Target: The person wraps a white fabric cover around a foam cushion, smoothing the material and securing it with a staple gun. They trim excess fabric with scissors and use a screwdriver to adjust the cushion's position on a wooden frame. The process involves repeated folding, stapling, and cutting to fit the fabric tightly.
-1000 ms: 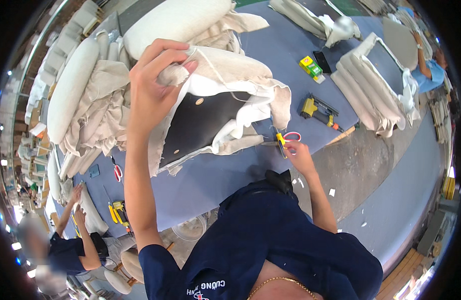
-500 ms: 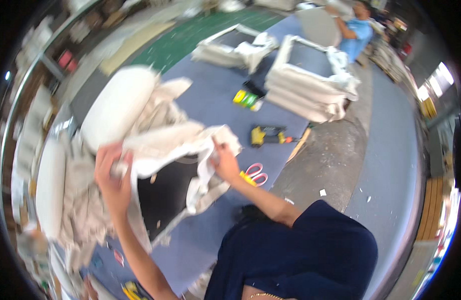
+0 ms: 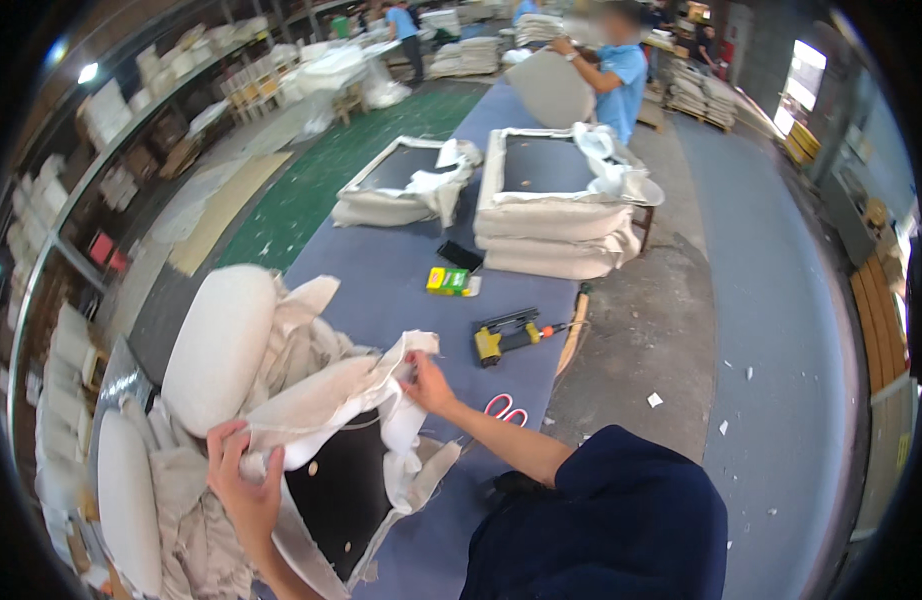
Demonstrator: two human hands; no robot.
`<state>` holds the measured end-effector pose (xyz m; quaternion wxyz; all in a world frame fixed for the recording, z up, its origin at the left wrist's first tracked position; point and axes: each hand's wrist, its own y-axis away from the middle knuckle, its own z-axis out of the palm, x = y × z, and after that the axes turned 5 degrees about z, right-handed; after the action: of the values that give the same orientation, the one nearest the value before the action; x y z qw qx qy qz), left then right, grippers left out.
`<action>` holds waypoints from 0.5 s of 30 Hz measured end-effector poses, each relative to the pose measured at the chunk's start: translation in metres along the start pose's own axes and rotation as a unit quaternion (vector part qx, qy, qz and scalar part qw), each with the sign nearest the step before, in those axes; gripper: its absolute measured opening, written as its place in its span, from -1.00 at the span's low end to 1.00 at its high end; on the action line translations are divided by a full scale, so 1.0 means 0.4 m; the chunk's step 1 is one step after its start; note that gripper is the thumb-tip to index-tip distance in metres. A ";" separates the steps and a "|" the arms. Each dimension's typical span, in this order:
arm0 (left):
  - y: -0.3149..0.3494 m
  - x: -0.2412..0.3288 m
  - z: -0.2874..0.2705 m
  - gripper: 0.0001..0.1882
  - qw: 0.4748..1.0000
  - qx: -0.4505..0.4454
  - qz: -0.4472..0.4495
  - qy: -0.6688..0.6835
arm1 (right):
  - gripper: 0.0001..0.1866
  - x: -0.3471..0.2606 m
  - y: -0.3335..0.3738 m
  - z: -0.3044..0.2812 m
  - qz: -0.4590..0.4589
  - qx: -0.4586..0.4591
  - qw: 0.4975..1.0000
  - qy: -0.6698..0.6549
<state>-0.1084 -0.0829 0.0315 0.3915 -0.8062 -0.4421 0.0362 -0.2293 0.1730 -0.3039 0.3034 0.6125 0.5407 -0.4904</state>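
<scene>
An upholstered seat cushion (image 3: 316, 397) in beige fabric lies underside up in front of me, its black base (image 3: 343, 480) framed by loose cloth and white lining. My left hand (image 3: 246, 485) is closed on its left far corner, thumb on the inner side and fingers over the outer cloth. At the right far corner, my right hand (image 3: 428, 385) pinches the raised fabric edge. Red-handled scissors (image 3: 507, 410) lie right of my right forearm. Beyond them rests a yellow and black staple gun (image 3: 506, 338), with an orange fitting at its tail.
Padded beige pieces (image 3: 221, 345) crowd the table's left side. Farther along stand a yellow-green box (image 3: 448, 281), a flat black object (image 3: 461, 256), a single cushion (image 3: 381, 208) and a cushion stack (image 3: 551, 240). A person in light blue (image 3: 621, 85) handles a grey panel (image 3: 551, 88).
My view has tilted up, so the table's contents sit lower and more of the far workshop shows. Both hands keep their hold on the cushion's fabric with little other movement.
</scene>
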 end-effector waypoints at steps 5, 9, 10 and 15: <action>0.012 0.008 0.010 -0.68 1.000 0.010 -0.016 -0.005 | -0.61 -0.030 0.013 -0.007 0.073 0.007 0.986 -0.148; 0.009 0.035 0.031 -0.72 0.999 0.031 -0.025 -0.022 | -0.73 -0.071 0.025 -0.042 0.045 0.014 0.996 -0.081; 0.009 0.042 0.036 -0.74 0.999 0.030 -0.031 -0.020 | -0.74 -0.087 0.028 -0.040 0.047 0.005 0.996 -0.076; -0.013 0.075 0.062 -0.77 0.998 0.036 -0.033 -0.041 | -0.71 -0.108 0.049 -0.097 -0.005 -0.043 0.994 -0.101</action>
<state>-0.1038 -0.0442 0.0264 0.4032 -0.7740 -0.4829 0.0721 -0.1970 0.1877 -0.2540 0.3803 0.5438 0.5309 -0.5271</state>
